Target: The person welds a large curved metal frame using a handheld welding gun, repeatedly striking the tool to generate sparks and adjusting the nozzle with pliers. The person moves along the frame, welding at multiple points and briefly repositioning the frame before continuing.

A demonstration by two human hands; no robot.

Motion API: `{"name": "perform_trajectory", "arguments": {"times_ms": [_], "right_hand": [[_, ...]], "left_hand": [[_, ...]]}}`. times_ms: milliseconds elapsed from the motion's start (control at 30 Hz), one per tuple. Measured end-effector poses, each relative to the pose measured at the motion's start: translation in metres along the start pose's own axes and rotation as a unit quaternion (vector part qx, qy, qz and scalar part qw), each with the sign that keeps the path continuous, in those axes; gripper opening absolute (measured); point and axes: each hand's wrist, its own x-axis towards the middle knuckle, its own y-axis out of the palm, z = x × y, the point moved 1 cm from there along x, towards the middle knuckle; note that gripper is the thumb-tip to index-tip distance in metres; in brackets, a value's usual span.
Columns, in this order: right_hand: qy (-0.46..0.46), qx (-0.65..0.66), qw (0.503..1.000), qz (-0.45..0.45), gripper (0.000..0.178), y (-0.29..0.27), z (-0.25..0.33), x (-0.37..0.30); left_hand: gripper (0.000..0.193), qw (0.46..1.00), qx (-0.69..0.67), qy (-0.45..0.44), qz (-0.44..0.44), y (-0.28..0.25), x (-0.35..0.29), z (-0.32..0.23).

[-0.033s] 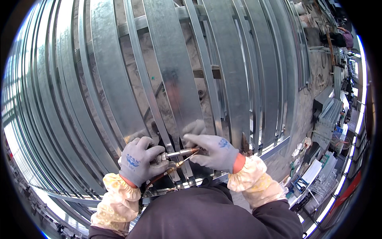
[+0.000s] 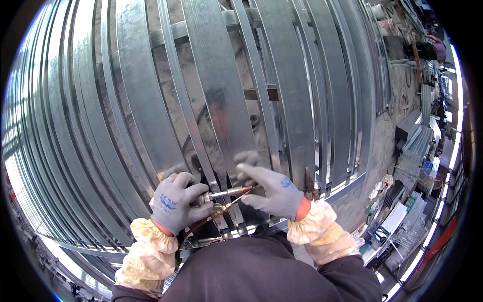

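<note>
My left hand (image 2: 176, 202), in a grey glove, is closed around a torch-like tool with a silver barrel (image 2: 225, 193) and a copper-coloured tip (image 2: 246, 190). Just below the barrel lies a brass fitting (image 2: 217, 213) with a thin pointed end, next to the left fingers. My right hand (image 2: 274, 193), gloved the same way, is beside the copper tip with thumb and fingers apart. Whether its thumb touches the pointed end I cannot tell. Both hands are above the near ends of long galvanized metal strips (image 2: 221, 85).
The strips run away from me side by side, resting on a metal crossbar (image 2: 176, 30). A frame rail (image 2: 347, 187) runs along the near right edge. Stacked metal pieces (image 2: 415, 146) and clutter lie on the floor at right. A person (image 2: 437, 49) is far right.
My right hand has shifted slightly to the right and its fingers have lifted and spread a little from the copper tip. My left hand and the tool stay in place.
</note>
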Motion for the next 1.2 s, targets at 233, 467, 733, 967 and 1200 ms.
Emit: {"name": "perform_trajectory", "arguments": {"times_ms": [233, 467, 733, 967, 1200], "right_hand": [[0.176, 0.135, 0.972, -0.077, 0.028, 0.048, -0.004, -0.082], [0.168, 0.147, 0.963, 0.153, 0.050, 0.118, -0.004, -0.102], [0.052, 0.137, 0.975, 0.169, 0.085, 0.214, -0.026, -0.103], [0.110, 0.290, 0.941, 0.139, 0.095, 0.256, -0.017, -0.102], [0.047, 0.461, 0.864, 0.198, 0.072, 0.273, 0.009, -0.121]], "left_hand": [[0.039, 0.999, 0.019, 0.024, 0.013, -0.008, -0.006, -0.006], [0.049, 0.992, 0.070, 0.071, 0.077, -0.014, -0.014, -0.005], [0.042, 0.989, 0.099, 0.044, 0.097, -0.014, -0.020, -0.010], [0.044, 0.987, 0.124, 0.013, 0.098, -0.028, -0.033, -0.031], [0.049, 0.986, 0.157, -0.011, 0.060, -0.054, -0.071, -0.108]]}}
